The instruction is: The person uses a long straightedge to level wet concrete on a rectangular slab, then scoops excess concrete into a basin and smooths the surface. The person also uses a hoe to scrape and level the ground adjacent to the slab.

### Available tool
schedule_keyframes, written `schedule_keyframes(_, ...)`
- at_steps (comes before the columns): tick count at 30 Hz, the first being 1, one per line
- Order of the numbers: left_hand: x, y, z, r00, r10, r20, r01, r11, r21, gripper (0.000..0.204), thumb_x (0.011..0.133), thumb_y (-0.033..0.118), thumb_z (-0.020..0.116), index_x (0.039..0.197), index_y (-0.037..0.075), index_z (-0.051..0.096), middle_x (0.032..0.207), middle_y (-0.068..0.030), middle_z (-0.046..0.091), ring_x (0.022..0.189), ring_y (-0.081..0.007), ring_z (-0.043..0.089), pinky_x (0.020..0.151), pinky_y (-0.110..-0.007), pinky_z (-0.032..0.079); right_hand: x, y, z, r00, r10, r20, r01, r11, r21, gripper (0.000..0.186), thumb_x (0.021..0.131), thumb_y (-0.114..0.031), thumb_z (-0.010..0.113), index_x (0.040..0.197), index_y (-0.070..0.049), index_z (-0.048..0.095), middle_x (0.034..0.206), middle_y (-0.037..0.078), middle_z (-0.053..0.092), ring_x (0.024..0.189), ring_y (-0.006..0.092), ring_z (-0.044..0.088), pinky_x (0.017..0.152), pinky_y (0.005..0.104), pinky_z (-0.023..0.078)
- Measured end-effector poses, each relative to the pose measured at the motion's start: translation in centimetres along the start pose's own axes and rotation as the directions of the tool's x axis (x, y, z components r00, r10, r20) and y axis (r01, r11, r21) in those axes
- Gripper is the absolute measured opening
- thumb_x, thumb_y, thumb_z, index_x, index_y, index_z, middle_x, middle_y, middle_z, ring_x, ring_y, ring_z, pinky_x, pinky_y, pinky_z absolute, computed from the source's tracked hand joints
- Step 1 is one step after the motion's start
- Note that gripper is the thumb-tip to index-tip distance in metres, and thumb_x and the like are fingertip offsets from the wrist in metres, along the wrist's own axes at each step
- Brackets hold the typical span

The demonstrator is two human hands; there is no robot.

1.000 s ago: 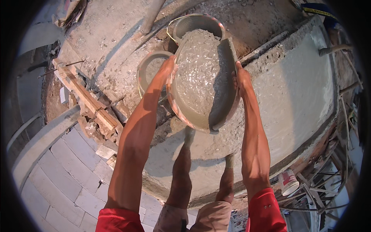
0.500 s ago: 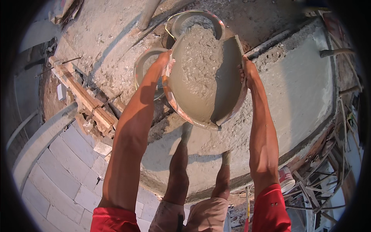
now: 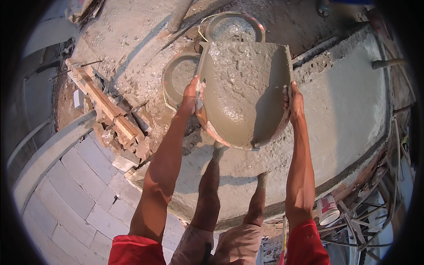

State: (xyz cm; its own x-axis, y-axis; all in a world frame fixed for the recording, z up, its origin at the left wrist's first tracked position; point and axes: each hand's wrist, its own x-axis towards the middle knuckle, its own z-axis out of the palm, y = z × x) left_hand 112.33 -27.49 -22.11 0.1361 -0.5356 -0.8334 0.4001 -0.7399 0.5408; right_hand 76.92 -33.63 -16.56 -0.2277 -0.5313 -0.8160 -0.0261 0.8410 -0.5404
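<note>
Between my hands is a large scoop-shaped tub (image 3: 274, 84), rounded at the near end and cut straight across at the far one. Wet grey mortar (image 3: 236, 81) coats its inside, lumpy towards the far edge. My left hand (image 3: 190, 95) grips the left rim, and my right hand (image 3: 296, 100) is closed on the right rim. Just beyond the straight edge stands a bucket (image 3: 260, 33) with mortar in it, partly hidden by the tub. A second bucket (image 3: 169, 81) with mortar sits to the left, behind my left hand.
I stand in a wet cement bed (image 3: 340, 106) that stretches right. Timber (image 3: 104, 104) and broken rubble lie left, beside grey block paving (image 3: 73, 187). A post (image 3: 179, 15) rises at the back. A white-and-red pail (image 3: 328, 211) and tangled sticks (image 3: 366, 221) are at the lower right.
The tub's far edge has come back from over the far bucket and now lies straight across, showing more of that bucket. Both hands keep their hold on the rims.
</note>
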Motion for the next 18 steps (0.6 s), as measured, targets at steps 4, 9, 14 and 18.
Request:
schedule_keyframes(4, -5.0, 0.1, -1.5, 0.991, -0.074, -0.108, 0.072, 0.997, -0.023, 0.045, 0.1, 0.051, 0.045, 0.084, 0.011, 0.057, 0.063, 0.0009, 0.051, 0.048, -0.0117, 0.045, 0.047, -0.028, 0.041, -4.3, -1.6, 0.9, 0.982, -0.098, 0.162, 0.113, 0.99, -0.085, 0.049, 0.1, -0.047, 0.043, 0.098, -0.002, 0.062, 0.065, 0.0, 0.049, 0.052, 0.0122, 0.045, 0.05, 0.0298, 0.036)
schedule_keyframes(9, -9.5, 3.2, -8.1, 0.956, -0.26, -0.133, 0.274, 0.956, 0.102, 0.049, 0.102, 0.049, 0.038, 0.082, 0.009, 0.056, 0.061, -0.0026, 0.052, 0.047, -0.0155, 0.047, 0.045, -0.032, 0.042, -7.4, -4.6, 6.3, 0.897, -0.118, 0.426, 0.27, 0.909, -0.317, 0.051, 0.101, -0.042, 0.041, 0.103, 0.005, 0.06, 0.065, 0.002, 0.05, 0.047, 0.0142, 0.051, 0.047, 0.0315, 0.04)
schedule_keyframes(14, -7.6, 5.5, -16.3, 0.925, -0.373, -0.073, 0.379, 0.92, 0.098, 0.044, 0.101, 0.04, 0.039, 0.081, 0.006, 0.058, 0.061, -0.0068, 0.055, 0.046, -0.0192, 0.051, 0.043, -0.036, 0.043, -5.8, -4.6, 19.3, 0.924, -0.03, 0.38, 0.313, 0.63, -0.711, 0.049, 0.09, -0.033, 0.042, 0.105, 0.008, 0.064, 0.102, 0.032, 0.066, 0.101, 0.0434, 0.066, 0.088, 0.0485, 0.049)
schedule_keyframes(18, -4.5, 4.9, -19.9, 0.909, -0.37, -0.192, 0.415, 0.847, 0.333, 0.037, 0.1, 0.03, 0.039, 0.095, 0.002, 0.062, 0.069, -0.0081, 0.063, 0.051, -0.0225, 0.057, 0.051, -0.039, 0.051, -4.0, -2.7, 25.5, 0.837, -0.043, 0.545, 0.509, 0.426, -0.748, 0.048, 0.088, -0.03, 0.04, 0.105, 0.008, 0.065, 0.111, 0.035, 0.063, 0.108, 0.0456, 0.063, 0.091, 0.0496, 0.047)
